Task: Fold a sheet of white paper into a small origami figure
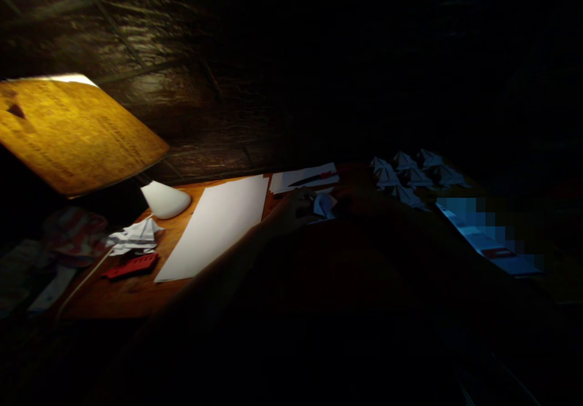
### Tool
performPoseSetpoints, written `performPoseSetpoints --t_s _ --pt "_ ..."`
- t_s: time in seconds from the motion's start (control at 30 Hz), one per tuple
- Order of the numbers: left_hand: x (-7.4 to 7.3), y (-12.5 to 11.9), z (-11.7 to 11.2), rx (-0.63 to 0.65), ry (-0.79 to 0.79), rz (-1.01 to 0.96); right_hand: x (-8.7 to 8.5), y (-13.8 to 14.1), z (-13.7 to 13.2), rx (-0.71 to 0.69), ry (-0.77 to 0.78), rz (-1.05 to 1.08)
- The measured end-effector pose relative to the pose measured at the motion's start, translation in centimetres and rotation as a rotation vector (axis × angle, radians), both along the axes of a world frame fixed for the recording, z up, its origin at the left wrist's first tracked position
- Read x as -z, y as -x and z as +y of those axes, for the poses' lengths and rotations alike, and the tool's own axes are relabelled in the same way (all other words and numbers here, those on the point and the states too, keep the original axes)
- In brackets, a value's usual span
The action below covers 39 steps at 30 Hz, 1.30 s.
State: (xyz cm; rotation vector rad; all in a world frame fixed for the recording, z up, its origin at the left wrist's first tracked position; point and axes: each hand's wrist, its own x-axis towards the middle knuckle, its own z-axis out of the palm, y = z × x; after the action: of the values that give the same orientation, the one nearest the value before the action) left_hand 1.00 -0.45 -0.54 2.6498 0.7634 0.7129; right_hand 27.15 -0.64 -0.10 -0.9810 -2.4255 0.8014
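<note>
Near the middle of the table, a small piece of folded white paper [324, 205] sits between my two hands. My left hand [298, 204] comes in from the lower left, its fingers and thumb curled onto the paper's left side. My right hand [354, 201] meets the right edge of the same paper; it is so dark that its fingers barely show. Just behind lies a stack of white sheets [285, 181] with a dark-bladed knife [314, 179] with a red handle on top. A large white sheet [223, 224] stretches to the left of my left forearm.
Several folded paper shapes [416, 177] stand in rows at the right. A bluish, brightly lit strip [483, 239] lies before them. On the left are a white lamp base [166, 201] under a yellow panel [77, 133], crumpled paper [136, 237], a red object [132, 266] and a cord [84, 281].
</note>
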Motion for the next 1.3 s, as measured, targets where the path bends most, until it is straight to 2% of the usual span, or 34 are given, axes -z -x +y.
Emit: performPoseSetpoints --t_s 0.27,0.5,0.63,0.87,1.3 --pt "-0.26 -0.13 0.22 0.04 0.044 0.013 0.34 0.07 0.25 0.013 -0.025 0.018" --pt "-0.02 0.08 0.26 0.015 0.013 0.023 0.01 0.06 -0.08 0.022 -0.008 0.038" --pt "-0.14 0.1 0.27 0.042 0.004 0.011 -0.29 0.1 -0.32 0.023 -0.014 0.033" --pt "-0.42 0.08 0.25 0.045 0.016 0.04 0.18 0.06 -0.01 -0.006 -0.025 0.043" --pt "-0.09 0.15 0.65 0.061 -0.03 0.033 0.1 -0.01 -0.14 0.079 -0.052 -0.06"
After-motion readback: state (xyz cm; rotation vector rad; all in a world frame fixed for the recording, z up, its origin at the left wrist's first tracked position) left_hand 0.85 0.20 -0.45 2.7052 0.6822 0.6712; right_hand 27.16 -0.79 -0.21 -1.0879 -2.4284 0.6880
